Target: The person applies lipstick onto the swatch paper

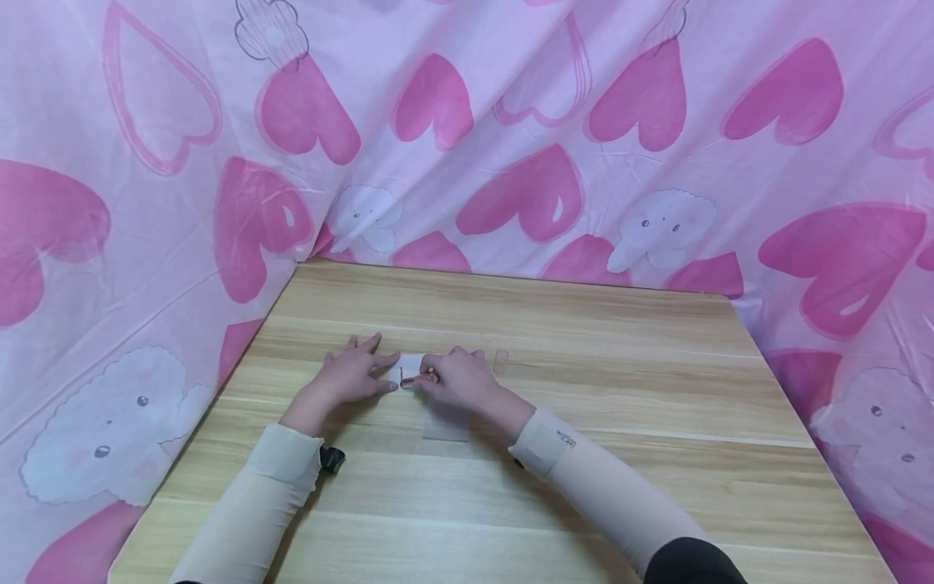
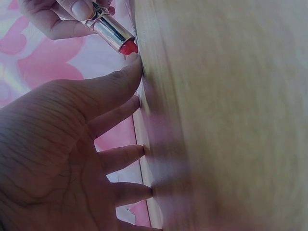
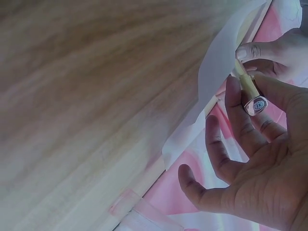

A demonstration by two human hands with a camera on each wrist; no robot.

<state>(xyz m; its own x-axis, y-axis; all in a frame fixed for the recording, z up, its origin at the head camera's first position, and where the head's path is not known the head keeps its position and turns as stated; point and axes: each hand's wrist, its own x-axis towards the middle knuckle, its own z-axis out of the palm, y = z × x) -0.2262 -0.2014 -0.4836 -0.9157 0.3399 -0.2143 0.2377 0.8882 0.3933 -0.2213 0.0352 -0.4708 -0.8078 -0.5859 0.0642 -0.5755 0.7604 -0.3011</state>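
My right hand (image 1: 463, 380) pinches a lipstick (image 2: 111, 30) between thumb and fingers, its red tip facing down and to the left. In the right wrist view the lipstick's gold-coloured base (image 3: 257, 105) shows, with a round label on its end. Under the tip lies white paper (image 1: 410, 362), which bears a thin dark red line (image 1: 401, 375). My left hand (image 1: 353, 373) has its fingers spread, fingertips down on the tabletop and at the paper's left edge. Its thumb (image 2: 127, 72) is close beside the red tip. The right hand covers the paper's middle.
A clear cap-like piece (image 1: 500, 362) lies just right of my right hand. Paler paper (image 1: 445, 425) extends below that hand; whether it is a separate sheet I cannot tell. Pink heart-patterned cloth (image 1: 518, 195) hangs behind and beside the wooden table (image 1: 584, 373).
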